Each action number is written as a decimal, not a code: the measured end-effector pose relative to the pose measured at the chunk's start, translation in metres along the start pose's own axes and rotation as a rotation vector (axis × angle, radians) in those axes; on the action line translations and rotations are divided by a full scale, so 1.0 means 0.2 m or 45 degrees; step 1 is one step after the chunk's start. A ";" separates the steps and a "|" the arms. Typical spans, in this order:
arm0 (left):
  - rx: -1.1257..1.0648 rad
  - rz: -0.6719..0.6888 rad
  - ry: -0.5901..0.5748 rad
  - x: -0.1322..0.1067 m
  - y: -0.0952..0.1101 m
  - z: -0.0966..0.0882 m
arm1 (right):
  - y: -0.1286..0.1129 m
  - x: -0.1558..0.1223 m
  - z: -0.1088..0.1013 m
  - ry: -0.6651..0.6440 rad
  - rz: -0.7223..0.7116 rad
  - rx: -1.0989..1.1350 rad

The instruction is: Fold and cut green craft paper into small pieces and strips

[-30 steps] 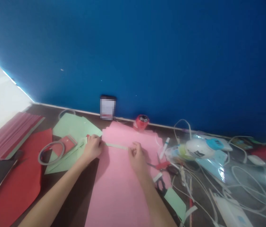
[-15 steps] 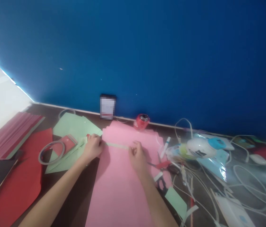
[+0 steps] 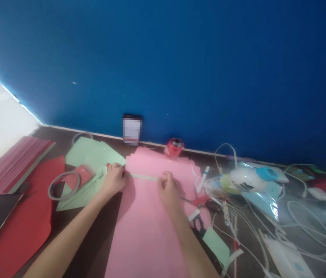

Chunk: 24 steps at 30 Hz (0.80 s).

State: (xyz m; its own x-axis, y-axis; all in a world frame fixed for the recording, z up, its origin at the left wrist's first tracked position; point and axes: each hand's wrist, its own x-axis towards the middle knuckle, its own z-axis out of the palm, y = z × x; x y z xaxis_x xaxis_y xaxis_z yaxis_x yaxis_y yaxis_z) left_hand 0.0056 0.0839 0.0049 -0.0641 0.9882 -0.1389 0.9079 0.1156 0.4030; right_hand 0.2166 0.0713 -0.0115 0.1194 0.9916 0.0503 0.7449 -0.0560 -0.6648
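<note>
A thin pale green paper strip (image 3: 144, 177) lies stretched across the top of a pink paper sheet (image 3: 148, 231). My left hand (image 3: 114, 180) is closed on the strip's left end. My right hand (image 3: 168, 189) pinches its right end, fingers curled. Both hands rest on the pink sheet, a hand's width apart.
Green paper sheets (image 3: 92, 154), a grey ring (image 3: 63, 185) and red paper (image 3: 26, 220) lie to the left. Red-handled scissors (image 3: 200, 201), a marker (image 3: 202, 179), white cables (image 3: 255, 239) and a plastic bag (image 3: 249, 181) clutter the right. A red roll (image 3: 174, 147) stands by the blue wall (image 3: 180, 69).
</note>
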 end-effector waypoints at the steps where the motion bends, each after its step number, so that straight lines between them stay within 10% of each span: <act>1: 0.004 0.001 0.001 0.00 0.00 0.00 | -0.01 0.00 0.00 -0.001 0.011 -0.018; 24: 0.018 -0.013 0.013 -0.01 0.02 -0.01 | -0.07 0.00 -0.03 0.026 0.036 -0.326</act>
State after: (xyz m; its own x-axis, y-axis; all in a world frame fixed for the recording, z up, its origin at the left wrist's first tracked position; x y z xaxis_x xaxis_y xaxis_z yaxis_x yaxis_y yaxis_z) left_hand 0.0083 0.0816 0.0085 -0.0779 0.9879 -0.1338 0.9127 0.1247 0.3890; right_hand 0.2097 0.0709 0.0024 0.1534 0.9868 0.0511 0.8828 -0.1137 -0.4557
